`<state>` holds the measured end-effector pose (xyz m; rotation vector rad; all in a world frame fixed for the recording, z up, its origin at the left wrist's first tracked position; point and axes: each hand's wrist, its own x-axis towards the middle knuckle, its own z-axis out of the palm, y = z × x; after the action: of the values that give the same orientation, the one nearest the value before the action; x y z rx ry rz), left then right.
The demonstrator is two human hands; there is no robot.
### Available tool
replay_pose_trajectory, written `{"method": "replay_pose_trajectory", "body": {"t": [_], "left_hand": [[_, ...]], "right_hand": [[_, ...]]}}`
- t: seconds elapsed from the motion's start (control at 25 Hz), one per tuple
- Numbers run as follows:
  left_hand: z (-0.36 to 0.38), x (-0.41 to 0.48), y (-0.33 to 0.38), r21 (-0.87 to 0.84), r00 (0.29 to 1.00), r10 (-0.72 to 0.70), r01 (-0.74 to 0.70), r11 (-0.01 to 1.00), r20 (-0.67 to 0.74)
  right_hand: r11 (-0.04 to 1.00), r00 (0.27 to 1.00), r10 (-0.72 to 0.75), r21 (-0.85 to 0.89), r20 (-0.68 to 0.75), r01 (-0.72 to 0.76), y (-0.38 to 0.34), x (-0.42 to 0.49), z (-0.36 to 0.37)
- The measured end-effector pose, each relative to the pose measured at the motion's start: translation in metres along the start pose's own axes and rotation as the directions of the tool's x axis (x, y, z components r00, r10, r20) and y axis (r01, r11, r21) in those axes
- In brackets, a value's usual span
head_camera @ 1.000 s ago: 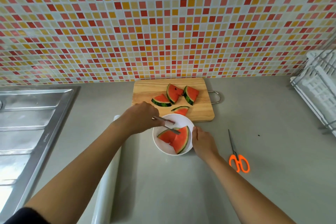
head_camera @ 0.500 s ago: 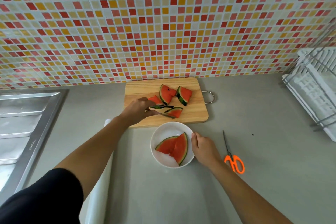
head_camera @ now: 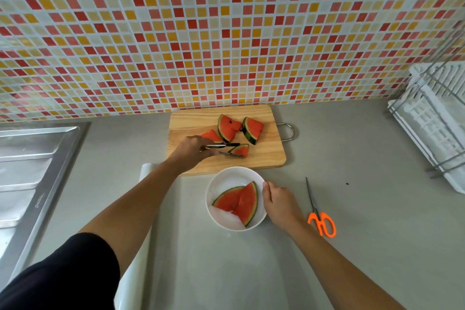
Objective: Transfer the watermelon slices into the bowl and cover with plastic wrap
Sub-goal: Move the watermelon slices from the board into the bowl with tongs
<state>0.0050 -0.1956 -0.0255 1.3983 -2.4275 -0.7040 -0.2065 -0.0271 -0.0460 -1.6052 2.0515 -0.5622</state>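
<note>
A white bowl (head_camera: 224,181) stands on the grey counter and holds two watermelon slices (head_camera: 239,202). My right hand (head_camera: 278,205) holds the bowl's right rim. Behind it lies a wooden cutting board (head_camera: 266,156) with several slices on it. My left hand (head_camera: 190,152) grips metal tongs (head_camera: 226,150), whose tips close around a small slice (head_camera: 241,150) near the board's front. Two larger slices (head_camera: 227,128) (head_camera: 253,129) lie further back, another (head_camera: 211,136) is partly hidden by my hand. A roll of plastic wrap (head_camera: 136,259) lies on the counter under my left arm.
Orange-handled scissors (head_camera: 320,220) lie right of the bowl. A steel sink (head_camera: 30,166) fills the left side. A white dish rack (head_camera: 432,128) stands at the right edge. A tiled wall rises behind the board.
My left hand moved with the tongs from over the bowl back to the cutting board and reached the small front slice. The right hand stayed on the bowl's rim.
</note>
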Motion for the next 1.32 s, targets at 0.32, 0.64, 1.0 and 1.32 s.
{"method": "replay_pose_trajectory", "body": {"t": [0.32,0.64,1.0,1.32], "left_hand": [[-0.045,-0.046,0.017,-0.153,0.982,0.131,-0.152,0.976,-0.138],[-0.014,-0.101,0.031,0.188,0.964,0.238,-0.213,0.959,-0.121],[-0.014,-0.105,0.04,0.537,0.893,0.44,-0.33,0.777,-0.089],[-0.03,-0.104,0.027,0.157,0.934,0.129,-0.08,0.984,-0.333]], "right_hand": [[0.998,0.999,0.042,0.047,-0.024,-0.041,-0.005,0.0,0.002],[0.999,0.996,0.046,0.022,-0.075,-0.044,-0.007,0.002,0.007],[0.998,0.996,0.061,0.036,-0.071,-0.058,-0.006,0.002,0.008],[0.998,0.997,0.048,0.032,-0.059,-0.046,-0.008,0.0,0.006]]}}
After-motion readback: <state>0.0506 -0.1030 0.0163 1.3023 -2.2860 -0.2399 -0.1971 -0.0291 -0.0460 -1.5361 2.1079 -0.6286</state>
